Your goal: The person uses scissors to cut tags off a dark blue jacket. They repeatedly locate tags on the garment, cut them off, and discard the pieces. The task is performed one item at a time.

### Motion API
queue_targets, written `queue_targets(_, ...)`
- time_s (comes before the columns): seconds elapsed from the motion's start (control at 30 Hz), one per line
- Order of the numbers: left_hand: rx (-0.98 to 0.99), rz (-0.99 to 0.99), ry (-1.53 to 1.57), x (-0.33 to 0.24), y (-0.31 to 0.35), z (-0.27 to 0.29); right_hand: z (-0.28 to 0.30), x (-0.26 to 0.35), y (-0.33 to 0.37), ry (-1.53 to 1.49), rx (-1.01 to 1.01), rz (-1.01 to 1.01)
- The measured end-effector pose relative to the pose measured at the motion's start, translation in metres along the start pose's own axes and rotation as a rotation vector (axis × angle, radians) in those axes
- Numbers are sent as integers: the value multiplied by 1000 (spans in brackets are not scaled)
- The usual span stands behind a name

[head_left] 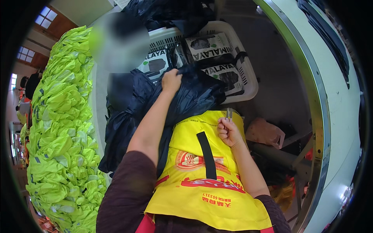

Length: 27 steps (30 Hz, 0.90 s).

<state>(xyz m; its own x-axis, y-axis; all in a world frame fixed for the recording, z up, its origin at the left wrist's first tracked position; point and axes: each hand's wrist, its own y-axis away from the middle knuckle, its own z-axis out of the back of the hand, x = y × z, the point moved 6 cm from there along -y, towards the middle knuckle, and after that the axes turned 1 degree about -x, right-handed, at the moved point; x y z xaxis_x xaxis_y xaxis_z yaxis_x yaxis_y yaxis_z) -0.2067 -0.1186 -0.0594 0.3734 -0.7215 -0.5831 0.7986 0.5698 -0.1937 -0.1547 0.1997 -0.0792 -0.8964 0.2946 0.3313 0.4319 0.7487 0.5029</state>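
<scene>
My left hand (pixel 171 80) is closed on the edge of a dark navy garment (pixel 190 91), whose thin, shiny fabric spreads from a white basket down over my lap on the left. Over the yellow apron (pixel 182 134), my right hand (pixel 228 131) is closed around a small pair of metal thread snips (pixel 229 113); only the two pointed tips show above the fingers. A black strap (pixel 207 155) lies on the apron, left of that hand.
The white plastic basket (pixel 250 83) ahead holds several printed packs (pixel 210 46). Bright lime-green garments (pixel 64 132) are heaped along the left. A pale table with a metal edge (pixel 316 89) curves along the right, with dark fabric strips (pixel 330 39) on it. A pinkish bag (pixel 265 133) sits low beneath.
</scene>
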Motion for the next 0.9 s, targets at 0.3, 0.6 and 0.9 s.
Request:
queue_targets(0.3,344,338,1572,-51,102,149,-25,50,-22,74,-128,424)
queue_targets(0.6,666,-255,284,-94,232,173,-103,64,-5,221,23,368)
queue_targets(0.9,689,-622,159,-155,284,157,-50,67,61,71,230,339)
